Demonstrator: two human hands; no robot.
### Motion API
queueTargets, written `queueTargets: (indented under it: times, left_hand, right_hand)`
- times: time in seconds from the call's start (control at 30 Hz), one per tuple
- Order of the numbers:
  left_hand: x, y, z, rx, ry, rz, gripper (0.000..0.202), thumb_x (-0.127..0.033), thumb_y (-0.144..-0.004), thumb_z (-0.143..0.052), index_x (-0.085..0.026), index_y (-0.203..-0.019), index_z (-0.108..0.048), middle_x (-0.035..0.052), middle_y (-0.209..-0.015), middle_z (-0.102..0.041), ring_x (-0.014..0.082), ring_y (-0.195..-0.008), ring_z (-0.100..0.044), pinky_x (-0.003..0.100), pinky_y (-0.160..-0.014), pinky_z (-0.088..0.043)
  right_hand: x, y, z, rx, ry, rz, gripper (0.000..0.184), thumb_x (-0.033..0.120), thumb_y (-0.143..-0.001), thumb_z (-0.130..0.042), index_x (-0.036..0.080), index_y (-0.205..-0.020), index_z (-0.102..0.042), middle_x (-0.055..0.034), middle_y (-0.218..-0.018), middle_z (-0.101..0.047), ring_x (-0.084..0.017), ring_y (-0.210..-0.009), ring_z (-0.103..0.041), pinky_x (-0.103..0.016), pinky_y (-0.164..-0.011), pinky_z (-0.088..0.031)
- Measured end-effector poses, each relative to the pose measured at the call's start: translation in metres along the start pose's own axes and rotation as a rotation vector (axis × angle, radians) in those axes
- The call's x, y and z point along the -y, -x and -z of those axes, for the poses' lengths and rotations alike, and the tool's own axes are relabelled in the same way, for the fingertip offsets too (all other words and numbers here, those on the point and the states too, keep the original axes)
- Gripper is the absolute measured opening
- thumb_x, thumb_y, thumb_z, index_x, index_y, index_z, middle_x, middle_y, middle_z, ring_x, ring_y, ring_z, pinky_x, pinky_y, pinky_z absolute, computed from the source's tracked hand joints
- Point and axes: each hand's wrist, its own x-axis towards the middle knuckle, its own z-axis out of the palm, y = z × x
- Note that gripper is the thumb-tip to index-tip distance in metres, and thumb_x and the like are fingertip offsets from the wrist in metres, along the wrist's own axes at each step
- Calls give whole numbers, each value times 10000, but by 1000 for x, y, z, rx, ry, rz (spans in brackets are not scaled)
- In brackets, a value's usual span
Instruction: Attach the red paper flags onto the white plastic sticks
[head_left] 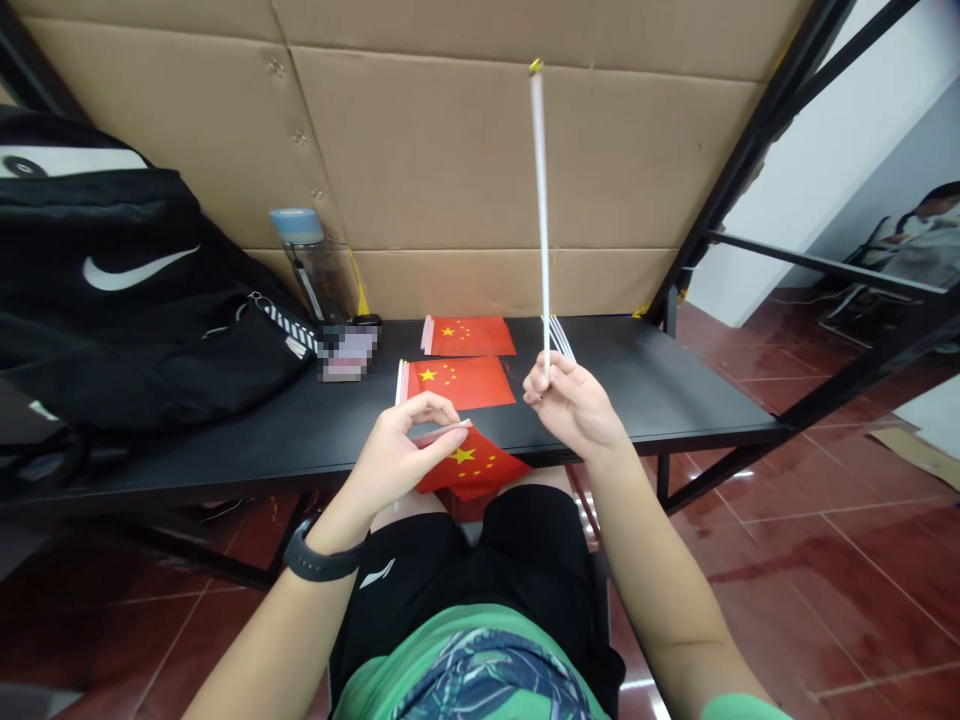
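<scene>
Left hand (401, 455) seemingly pinching flag (480, 466), right (576, 405) apart

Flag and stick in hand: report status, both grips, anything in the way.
Left grip pinching red flag by one edge. Right grip holding white stick near upright, yellow tip up. Flag and stick apart, nothing seen between them.

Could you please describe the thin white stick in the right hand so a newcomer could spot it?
Find the black tabletop before the brown cardboard panel. Near its front edge, the person's right hand holds a thin white stick with a yellow tip. It is held upright, unlike the white sticks lying behind that hand.
</scene>
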Motion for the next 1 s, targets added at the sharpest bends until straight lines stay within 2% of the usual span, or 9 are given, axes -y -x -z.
queueTargets:
  times: [0.07,0.2,0.27,0.4,0.53,0.63,0.73,0.87,1.0]
  left_hand:
    - [-2,1,-1,5,-18,-11,166,-344,-893,-802,-215,-914,-699,32,-903,-735,211,-912,-737,355,-900,-604]
    - [-6,1,-5,17,-23,-1,171,-355,-904,-790,-215,-938,-699,40,-909,-744,213,-903,-738,357,-891,-607]
    - [-7,2,-6,24,-23,5,172,-352,-903,-792,-215,-947,-697,42,-915,-749,216,-908,-742,356,-889,-609]
    - [-10,3,-7,36,-28,-2,160,-325,-902,-796,-211,-958,-699,31,-900,-751,208,-899,-746,335,-874,-599]
    - [-13,3,-6,40,-35,1,151,-324,-911,-787,-201,-942,-705,28,-906,-754,196,-898,-741,313,-859,-593]
    - [-16,2,-6,49,-46,5,146,-327,-917,-780,-202,-939,-709,18,-890,-755,182,-869,-735,295,-832,-596]
    - [-18,3,-7,56,-61,0,140,-325,-922,-775,-204,-944,-710,11,-888,-755,171,-849,-729,285,-819,-598]
    - [-18,4,-6,59,-72,-10,144,-327,-923,-774,-199,-946,-714,20,-923,-762,172,-869,-731,294,-854,-601]
    - [-19,4,-6,70,-68,-12,150,-332,-923,-774,-195,-946,-716,22,-901,-763,176,-850,-732,301,-847,-597]
  right_hand:
    - [0,6,-10,48,1,-2,236,463,-891,-769,280,-984,-652,7,-794,-483,-183,-763,-474,-353,-781,-509]
    - [4,13,-20,49,-67,-17,309,476,-915,-725,331,-1181,-669,9,-813,-442,-187,-755,-446,-350,-740,-498]
    - [6,14,-22,39,-113,-17,304,452,-931,-701,348,-1216,-667,10,-820,-419,-183,-750,-440,-334,-707,-492]
    - [5,15,-25,16,-155,13,163,427,-939,-720,317,-1040,-656,6,-823,-454,-176,-738,-455,-323,-692,-495]
    - [0,15,-28,74,-131,66,228,429,-899,-810,284,-967,-647,5,-792,-577,-174,-751,-542,-334,-758,-518]
    - [-2,16,-29,144,-31,60,233,415,-866,-854,260,-926,-691,-26,-873,-701,-188,-836,-638,-351,-830,-544]
    - [-4,18,-29,154,106,55,194,396,-855,-867,245,-896,-752,-43,-929,-747,-194,-892,-680,-353,-860,-560]
    - [-5,20,-29,160,228,7,183,385,-848,-873,241,-908,-777,-30,-874,-744,-177,-818,-679,-319,-760,-561]
    - [-2,21,-31,175,232,-14,232,384,-821,-895,238,-922,-745,-30,-884,-758,-174,-785,-678,-301,-680,-548]
